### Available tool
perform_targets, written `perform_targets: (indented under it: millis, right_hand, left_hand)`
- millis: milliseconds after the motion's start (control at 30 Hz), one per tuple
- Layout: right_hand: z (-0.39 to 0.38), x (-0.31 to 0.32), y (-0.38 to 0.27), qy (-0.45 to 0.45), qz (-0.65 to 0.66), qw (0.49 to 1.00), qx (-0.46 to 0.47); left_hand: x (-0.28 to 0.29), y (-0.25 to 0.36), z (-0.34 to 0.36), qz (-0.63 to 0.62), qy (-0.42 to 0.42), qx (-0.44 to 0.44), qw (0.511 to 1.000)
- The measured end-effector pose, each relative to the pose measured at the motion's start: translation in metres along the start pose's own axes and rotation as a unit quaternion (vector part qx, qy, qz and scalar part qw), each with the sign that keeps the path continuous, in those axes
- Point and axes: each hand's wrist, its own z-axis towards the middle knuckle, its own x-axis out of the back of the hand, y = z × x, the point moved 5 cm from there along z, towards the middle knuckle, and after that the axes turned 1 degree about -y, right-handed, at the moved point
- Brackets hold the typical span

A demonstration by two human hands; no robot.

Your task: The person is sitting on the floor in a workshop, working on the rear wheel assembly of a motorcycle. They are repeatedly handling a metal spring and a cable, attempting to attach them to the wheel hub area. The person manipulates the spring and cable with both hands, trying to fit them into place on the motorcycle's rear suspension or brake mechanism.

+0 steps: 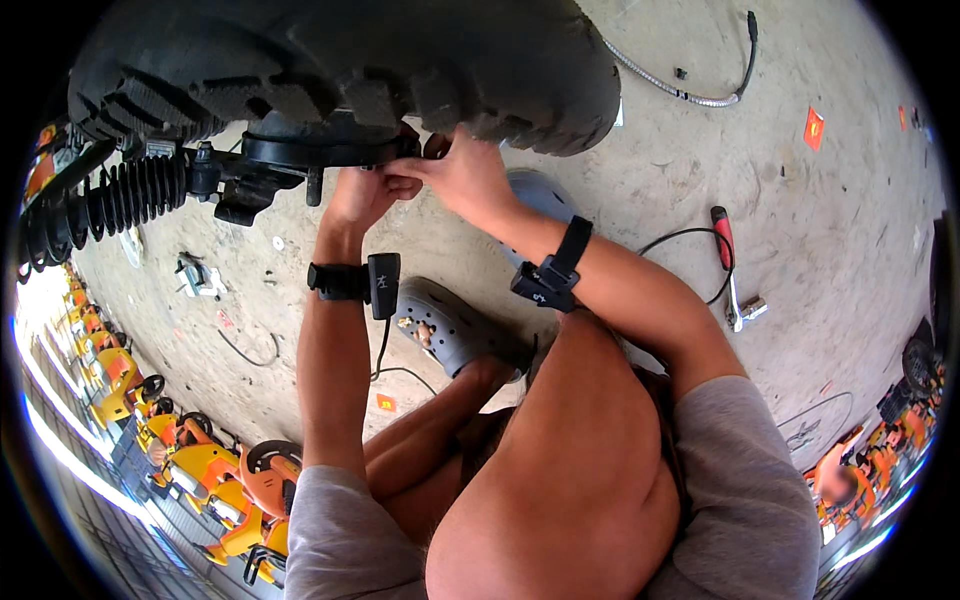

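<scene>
A big black knobby tire [400, 50] fills the top of the head view. Under its near edge is a round black hub part [315, 152] with a bracket. My left hand [372, 192] is closed close against that hub part, its fingers curled and partly hidden behind it. Coming in from the right, my right hand [468, 182] meets it just below the tread, fingers bent together and the index finger reaching toward the left fingers. Whatever small thing lies between the fingertips is hidden. To the left, a black coil-spring shock absorber [120, 200] joins the bracket.
On the concrete floor at right lies a red-handled ratchet wrench [724, 240]. Behind the tire, a braided cable [690, 97] curves away. Grey clogs [455, 325] are on my feet below the wheel. Yellow-orange small vehicles [205, 475] line the left side.
</scene>
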Motion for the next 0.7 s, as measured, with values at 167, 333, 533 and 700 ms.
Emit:
perform_targets:
  millis: [167,333,533,700]
  right_hand:
    - [-0.005,0.015,0.016,-0.053,0.166,0.977,-0.121]
    - [-0.005,0.016,0.005,-0.087,0.256,0.944,-0.187]
    - [-0.004,-0.001,0.026,-0.074,0.282,0.937,-0.194]
    - [-0.008,0.015,-0.001,0.047,0.090,0.995,0.017]
  left_hand:
    - [-0.002,0.001,-0.001,-0.006,-0.011,0.009,1.000]
    - [-0.007,0.004,0.000,0.001,-0.075,0.012,0.997]
    - [-0.004,0.001,0.000,0.006,-0.078,0.020,0.997]
    - [-0.005,0.003,-0.002,0.005,-0.024,0.023,0.999]
